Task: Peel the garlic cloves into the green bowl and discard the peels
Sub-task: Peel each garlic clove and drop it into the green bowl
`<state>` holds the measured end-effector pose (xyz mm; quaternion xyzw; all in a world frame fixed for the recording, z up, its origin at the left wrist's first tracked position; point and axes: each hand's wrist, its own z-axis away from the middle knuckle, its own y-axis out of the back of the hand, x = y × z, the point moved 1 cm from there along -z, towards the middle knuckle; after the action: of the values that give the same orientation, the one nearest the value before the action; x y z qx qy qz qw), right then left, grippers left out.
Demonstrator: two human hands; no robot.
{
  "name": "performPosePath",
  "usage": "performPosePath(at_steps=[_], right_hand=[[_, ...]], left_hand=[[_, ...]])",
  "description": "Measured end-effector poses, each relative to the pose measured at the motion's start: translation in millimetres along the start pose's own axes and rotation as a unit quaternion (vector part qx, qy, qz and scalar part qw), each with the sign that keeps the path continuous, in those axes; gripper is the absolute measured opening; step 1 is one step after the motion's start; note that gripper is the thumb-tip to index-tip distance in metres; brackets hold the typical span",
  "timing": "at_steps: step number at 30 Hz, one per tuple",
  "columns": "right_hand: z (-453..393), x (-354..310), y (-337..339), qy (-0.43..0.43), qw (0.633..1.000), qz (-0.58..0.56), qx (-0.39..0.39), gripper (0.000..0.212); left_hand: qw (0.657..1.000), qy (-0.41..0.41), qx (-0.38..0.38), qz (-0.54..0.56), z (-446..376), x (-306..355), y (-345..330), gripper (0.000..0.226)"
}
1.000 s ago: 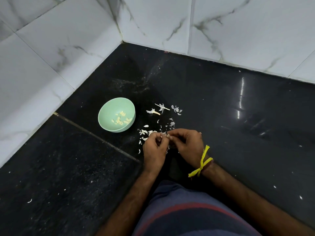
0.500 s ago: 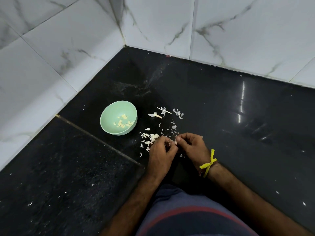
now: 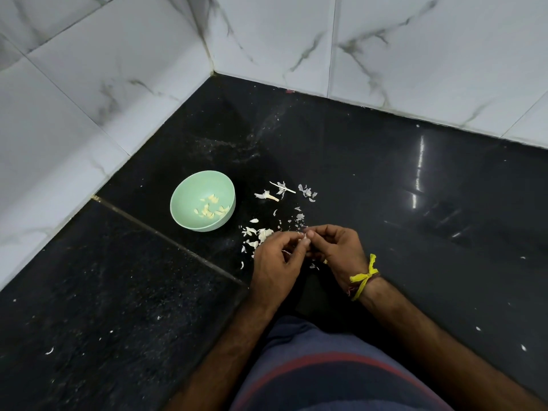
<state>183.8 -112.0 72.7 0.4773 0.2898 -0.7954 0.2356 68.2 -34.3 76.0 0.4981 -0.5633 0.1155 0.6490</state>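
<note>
Over the black counter, both hands, left (image 3: 275, 259) & right (image 3: 335, 247), pinched one small clove (image 3: 304, 236) between fingertips right of the bowl (image 3: 181, 191); prob light, slippery, w/ papery skin best nipped at the tip.

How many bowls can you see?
1. The green bowl sits on the black floor, left of the peels, with peeled cloves inside.

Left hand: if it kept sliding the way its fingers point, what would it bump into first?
Probably the right hand. The left hand points up and right, fingertips already meeting the right's around a small garlic clove; depth is unclear.
</note>
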Motion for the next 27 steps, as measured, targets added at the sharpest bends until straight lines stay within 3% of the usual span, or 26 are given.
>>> performPosePath(at_steps=[5,13,16,20,23,27], right_hand=[[3,-2,0,-0.01,1.0,0.026,-0.01,0.008],[7,-9,-1,0.023,0.995,0.082,-0.047,0.006],[11,-13,-5,0.033,0.994,0.1,-0.039,0.009],[13,-4,-12,0.1,0.969,0.214,0.066,0.022],[17,1,-16,0.143,0.943,0.276,0.117,0.02],[16,-3,-16,0.125,0.971,0.189,0.08,0.008]], left_hand=[[0.999,0.037,0.009,-0.013,-2,-9,2,0.008],[0.992,0.108,-0.039,0.047,1,-18,-2,0.017],[0.995,0.092,-0.022,0.042,1,-20,-1,0.021],[1.0,0.014,-0.008,-0.022,-1,-12,-1,0.016],[0.997,-0.025,0.0,-0.068,-4,-6,-2,0.009],[0.997,-0.037,0.018,-0.062,-4,-2,0,0.014]])
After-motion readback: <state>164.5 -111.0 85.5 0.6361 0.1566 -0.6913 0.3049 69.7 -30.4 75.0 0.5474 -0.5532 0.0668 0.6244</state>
